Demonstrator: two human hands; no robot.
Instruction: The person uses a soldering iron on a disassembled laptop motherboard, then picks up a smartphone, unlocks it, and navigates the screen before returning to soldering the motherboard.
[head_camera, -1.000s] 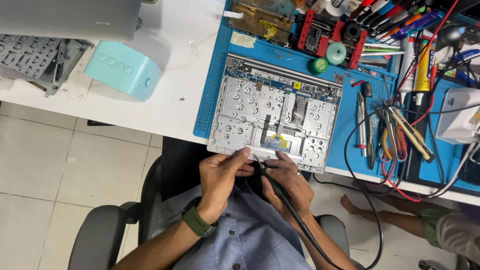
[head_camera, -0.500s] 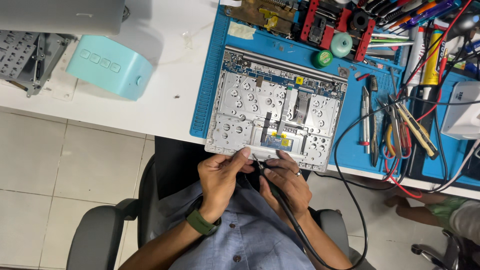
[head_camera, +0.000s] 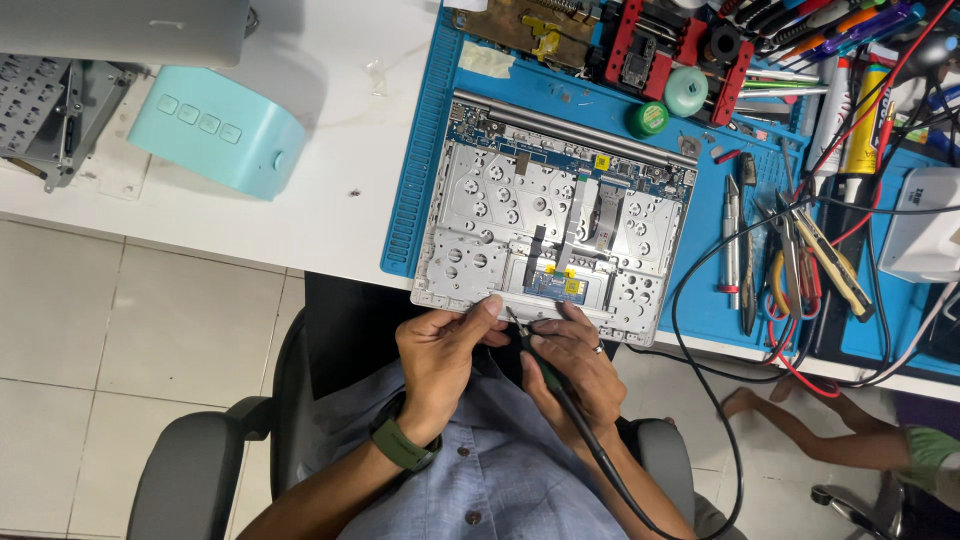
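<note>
Right hand grips a black probe – left hand pinches the laptop chassis edge

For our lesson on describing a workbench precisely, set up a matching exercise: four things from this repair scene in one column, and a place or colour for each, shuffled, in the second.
Things
1. opened laptop chassis
2. rounded box
3. corded tool
4. small round tin

Descriptions
A. pale turquoise, on the white table
B. green, on the mat beyond the chassis
C. in the grip of the right hand
D. silver, lying on the blue mat

Pairs: 1-D, 2-A, 3-C, 4-B
</note>
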